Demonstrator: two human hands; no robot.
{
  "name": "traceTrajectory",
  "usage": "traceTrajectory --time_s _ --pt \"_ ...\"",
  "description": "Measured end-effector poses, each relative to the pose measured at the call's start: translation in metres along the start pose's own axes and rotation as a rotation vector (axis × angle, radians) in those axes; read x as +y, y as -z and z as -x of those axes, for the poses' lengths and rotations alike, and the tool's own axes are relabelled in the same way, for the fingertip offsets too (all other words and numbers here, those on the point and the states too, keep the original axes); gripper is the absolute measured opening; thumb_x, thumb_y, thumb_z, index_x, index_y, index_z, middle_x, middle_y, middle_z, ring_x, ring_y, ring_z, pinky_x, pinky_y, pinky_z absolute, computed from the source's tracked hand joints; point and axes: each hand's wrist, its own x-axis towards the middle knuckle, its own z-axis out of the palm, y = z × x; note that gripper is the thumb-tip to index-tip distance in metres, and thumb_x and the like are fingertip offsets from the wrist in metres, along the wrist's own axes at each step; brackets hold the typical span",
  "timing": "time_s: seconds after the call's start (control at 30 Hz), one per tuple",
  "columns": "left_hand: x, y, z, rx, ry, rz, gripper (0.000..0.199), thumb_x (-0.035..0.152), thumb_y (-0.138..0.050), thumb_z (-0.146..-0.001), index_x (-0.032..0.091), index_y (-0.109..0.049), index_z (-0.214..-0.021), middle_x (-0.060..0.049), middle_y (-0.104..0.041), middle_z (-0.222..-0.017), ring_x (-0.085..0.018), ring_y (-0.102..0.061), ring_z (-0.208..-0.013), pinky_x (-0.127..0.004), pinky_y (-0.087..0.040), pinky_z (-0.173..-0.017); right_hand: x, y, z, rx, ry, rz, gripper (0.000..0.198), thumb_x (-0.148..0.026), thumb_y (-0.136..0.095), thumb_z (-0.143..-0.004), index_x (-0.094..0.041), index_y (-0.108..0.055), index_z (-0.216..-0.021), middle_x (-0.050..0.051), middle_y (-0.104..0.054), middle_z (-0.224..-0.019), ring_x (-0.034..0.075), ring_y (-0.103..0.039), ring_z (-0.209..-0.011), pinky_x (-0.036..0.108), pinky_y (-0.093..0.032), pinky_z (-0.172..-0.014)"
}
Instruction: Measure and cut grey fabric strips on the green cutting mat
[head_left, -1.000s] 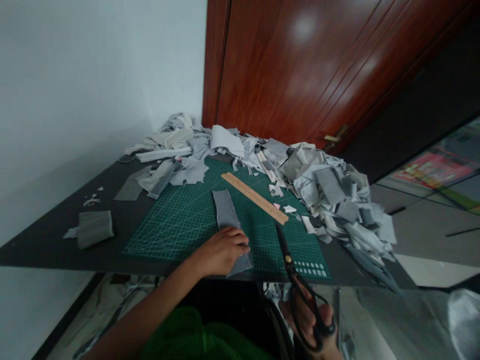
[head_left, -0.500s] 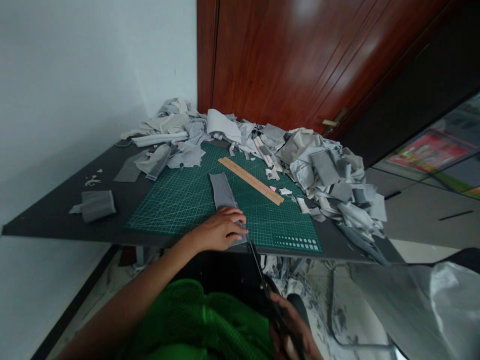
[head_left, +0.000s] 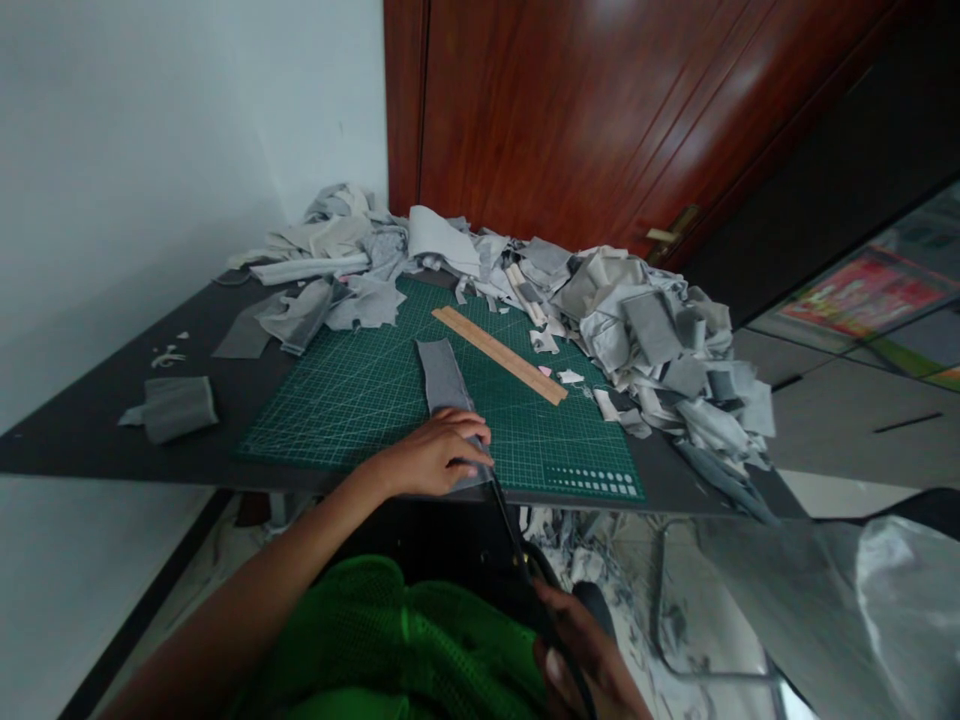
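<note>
A grey fabric strip (head_left: 442, 376) lies lengthwise on the green cutting mat (head_left: 330, 410), its near end by the table's front edge. My left hand (head_left: 433, 455) holds that near part down, fingers bent over the cloth and thumb close to the strip's right side. In my right hand (head_left: 589, 650), low in front of my body, are long black scissors (head_left: 511, 535). Their tips meet the strip's near right edge, just beside my left fingertips. The handles are largely hidden by my right hand and dark against the clothing.
A wooden ruler (head_left: 499, 355) lies slanted on the mat. Heaps of grey and white fabric scraps (head_left: 637, 310) line the table's back and right. A folded grey piece (head_left: 178, 408) rests at left on the dark table (head_left: 90, 420). A door (head_left: 540, 120) stands behind.
The scissor blades look closer together than before. My left hand keeps its place on the strip. The whole view has shifted slightly.
</note>
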Motion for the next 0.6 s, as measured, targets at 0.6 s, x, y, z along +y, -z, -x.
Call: traceTrajectory --time_s 0.6 --pt "0.003 0.002 -0.001 -0.029 0.023 0.006 0.031 0.014 -0.071 -0.087 0.033 -0.077 -0.111 -0.002 -0.066 -0.127 -0.026 -0.052 -0.132 -0.047 -0.035 -0.115 0.022 0.008 -0.015 -0.016 -0.100 -0.050 0.060 -0.058 -0.087 -0.070 -0.041 -0.072 -0.126 -0.001 -0.066 -0.064 0.013 -0.046 -0.039 0.027 -0.040 -0.039"
